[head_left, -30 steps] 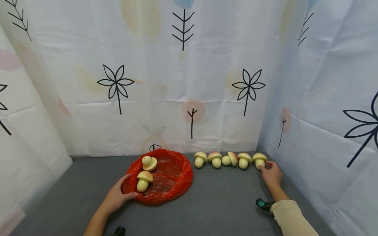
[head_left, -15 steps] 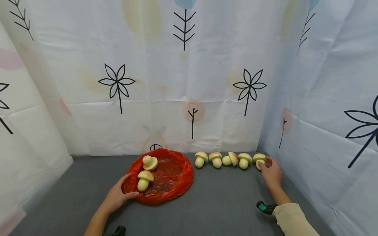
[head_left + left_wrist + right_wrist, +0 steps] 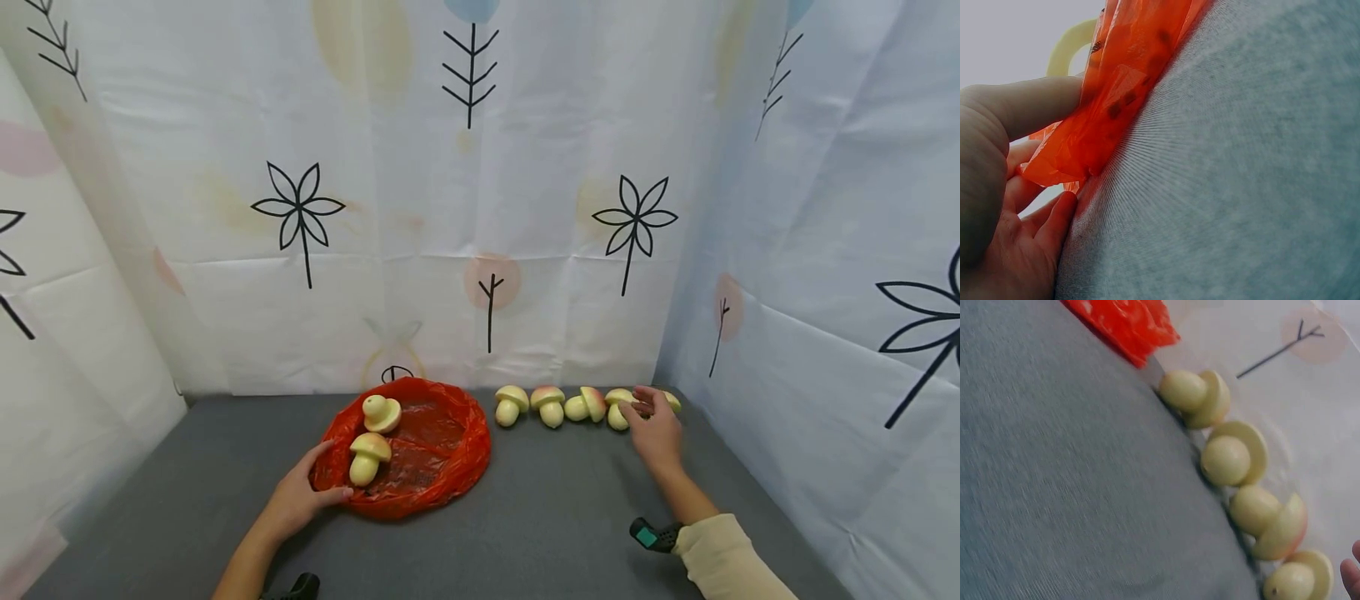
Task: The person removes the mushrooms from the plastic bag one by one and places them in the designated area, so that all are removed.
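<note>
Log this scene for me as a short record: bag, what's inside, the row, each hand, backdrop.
Bag: red bag, open-topped, on the gray table
Inside: two mushrooms
Row: five mushrooms right of the bag, rightmost partly hidden
Left hand: holds the bag's left side
Right hand: at the row's right end; contact unclear
Backdrop: white cloth, black plant drawings
</note>
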Available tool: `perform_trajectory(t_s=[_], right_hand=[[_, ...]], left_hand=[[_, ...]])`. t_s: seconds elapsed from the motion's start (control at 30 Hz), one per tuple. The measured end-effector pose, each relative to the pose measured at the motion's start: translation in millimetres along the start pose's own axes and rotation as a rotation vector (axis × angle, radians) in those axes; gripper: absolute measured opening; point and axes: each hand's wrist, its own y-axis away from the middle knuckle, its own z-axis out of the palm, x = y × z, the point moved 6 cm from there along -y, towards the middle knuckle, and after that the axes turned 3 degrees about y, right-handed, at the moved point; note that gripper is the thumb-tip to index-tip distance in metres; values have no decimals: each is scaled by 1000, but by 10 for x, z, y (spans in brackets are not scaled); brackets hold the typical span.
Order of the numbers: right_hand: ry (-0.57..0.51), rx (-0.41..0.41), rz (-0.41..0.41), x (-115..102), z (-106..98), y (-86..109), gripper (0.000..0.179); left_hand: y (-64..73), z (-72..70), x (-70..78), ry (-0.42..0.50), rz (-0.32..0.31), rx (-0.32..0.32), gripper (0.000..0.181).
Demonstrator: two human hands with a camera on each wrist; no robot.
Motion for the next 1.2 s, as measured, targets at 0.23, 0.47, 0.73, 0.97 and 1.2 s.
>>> perform_trajectory(t_s=[0.23, 0.47, 0.73, 0.97, 1.2], right_hand=[[-72, -139, -61, -260, 299, 113, 43], [-114, -286, -106, -452, 619, 255, 46], [-129, -372, -221, -733, 945, 401, 47], [-77, -465, -354, -953, 1288, 556, 49], [17, -568, -491, -1201, 1566, 705, 54]], left_hand=[[11, -5, 30, -6, 4, -2, 98], [3, 0, 20, -12, 1, -3, 99], [7, -7, 21, -1, 8, -4, 98], [7, -13, 28, -10, 11, -6, 97], [1, -11, 25, 3, 19, -5, 98]])
